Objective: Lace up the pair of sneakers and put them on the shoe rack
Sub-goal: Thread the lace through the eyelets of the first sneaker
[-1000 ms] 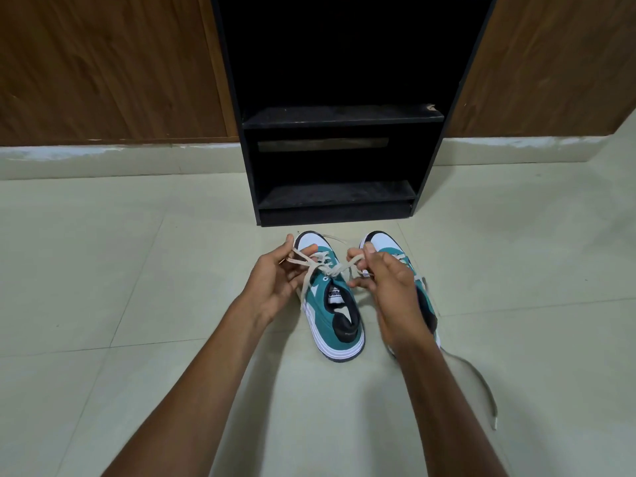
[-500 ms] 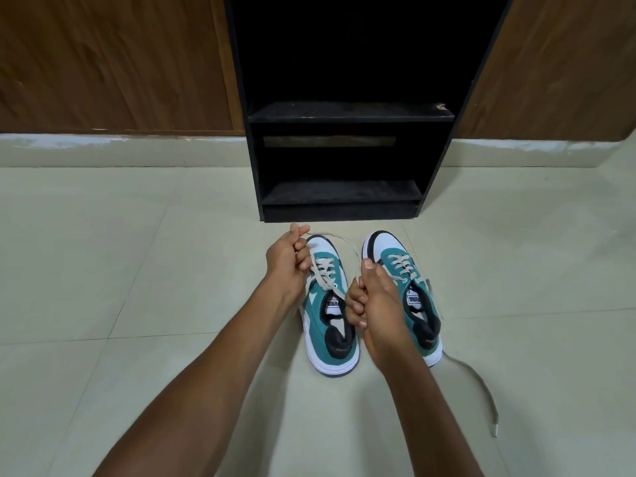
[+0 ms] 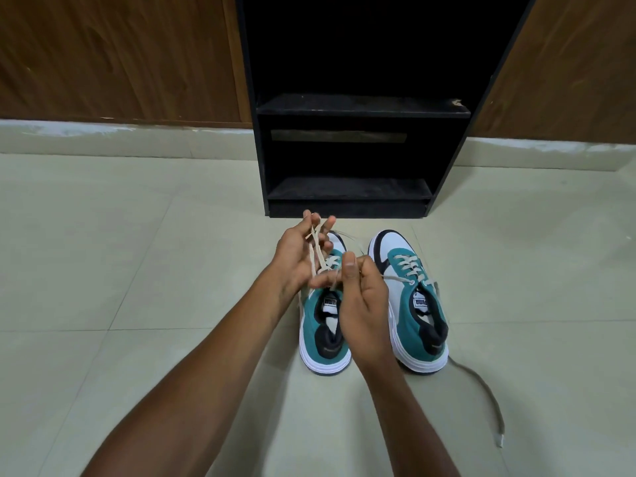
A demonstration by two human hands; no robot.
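Two teal, white and black sneakers stand side by side on the floor, toes toward the black shoe rack point(image 3: 361, 108). Above the left sneaker point(image 3: 318, 333), my left hand point(image 3: 297, 256) holds a cream lace point(image 3: 315, 249) looped between its raised fingers. My right hand point(image 3: 361, 297) pinches the other end of that lace over the tongue. The right sneaker point(image 3: 409, 304) is laced; one loose grey lace end point(image 3: 481, 390) trails off its heel to the right.
The rack stands against a wood-panelled wall point(image 3: 120, 56) with a pale skirting. Its two lower shelves hold nothing. Pale floor tiles point(image 3: 103, 270) spread on all sides of the sneakers.
My left hand has opened its fingers and lifted the lace into a loop. My right hand has moved up to meet the lace over the left sneaker's tongue.
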